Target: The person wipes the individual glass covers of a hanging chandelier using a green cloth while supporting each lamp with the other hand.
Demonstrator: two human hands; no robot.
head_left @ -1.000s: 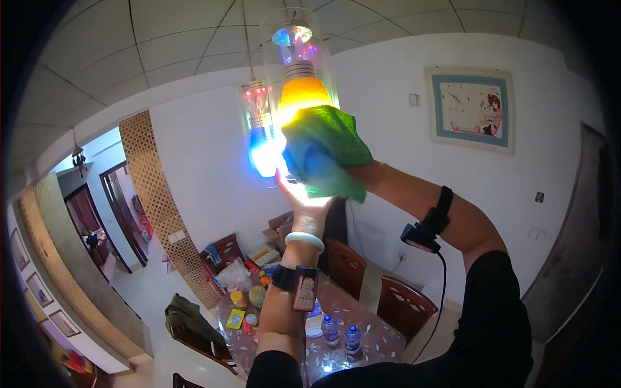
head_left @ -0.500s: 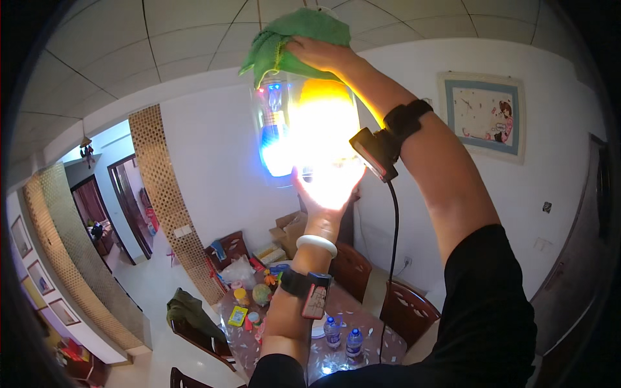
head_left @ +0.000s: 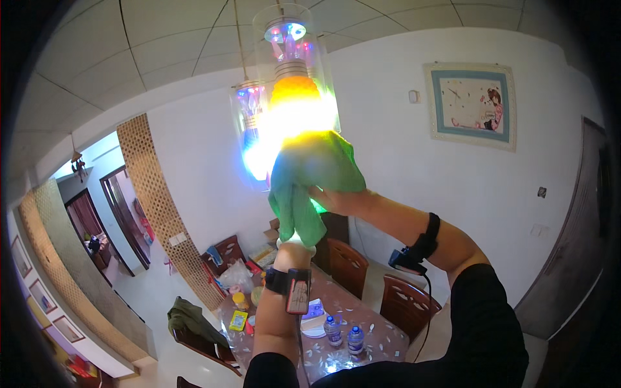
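In front of me hangs a lit pendant lamp with a clear glass cylinder shade (head_left: 262, 39) around a glowing bulb (head_left: 299, 110). My right hand (head_left: 336, 200) grips a green cloth (head_left: 317, 161) bunched against the shade's lower end. The cloth drapes over my left hand, hiding its fingers; only the left wrist (head_left: 292, 257) and a white bangle (head_left: 310, 249) show below. My left arm reaches up beneath the lamp. Just left and behind hangs a second glass pendant lamp (head_left: 240, 113) with bluish light. Glare washes out the bulbs' details.
Below stands a dining table (head_left: 381, 323) with two water bottles (head_left: 355, 339), a yellow-lidded jar (head_left: 240, 301) and a plastic bag (head_left: 237, 277). Wooden chairs (head_left: 407, 304) surround it; a green garment (head_left: 194, 323) hangs on one. A framed clock (head_left: 472, 103) is on the wall.
My right hand has brought the green cloth down from the lamp's top to its lower end, covering my left hand. The lamp's upper part is now uncovered and sits higher in view.
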